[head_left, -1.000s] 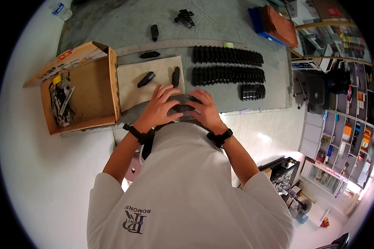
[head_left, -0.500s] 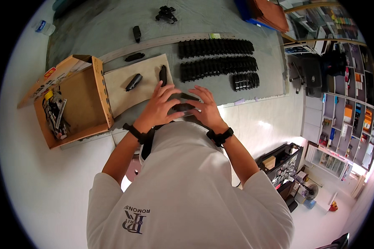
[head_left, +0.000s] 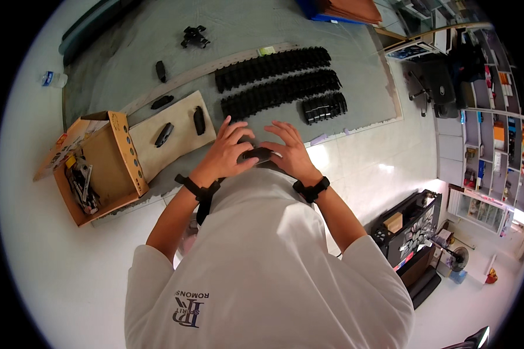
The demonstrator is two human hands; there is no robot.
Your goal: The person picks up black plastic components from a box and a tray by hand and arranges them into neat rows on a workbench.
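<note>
Close to my body at the table's near edge, a small dark elongated piece (head_left: 257,154) sits between my two hands; its exact kind cannot be made out. My left hand (head_left: 227,152) grips its left end with thumb and forefinger, the other fingers curved outward. At its right end are the thumb and fingers of my right hand (head_left: 293,154), closed on it, with the remaining fingers raised. Beyond my left hand a black oblong piece (head_left: 199,120) and a black piece with a silvery side (head_left: 164,134) lie on a beige sheet (head_left: 180,113).
Left stands an open cardboard box (head_left: 128,152) with assorted tools (head_left: 81,185) inside. Ahead lie two long rows of black pieces (head_left: 273,68) (head_left: 282,94) and a short row (head_left: 325,109). More black pieces (head_left: 161,71) (head_left: 162,102) and a black cluster (head_left: 194,36) are scattered farther left.
My view has turned, so the table and its things appear shifted to the left. Both hands stay together, and the dark piece between them shows more clearly.
</note>
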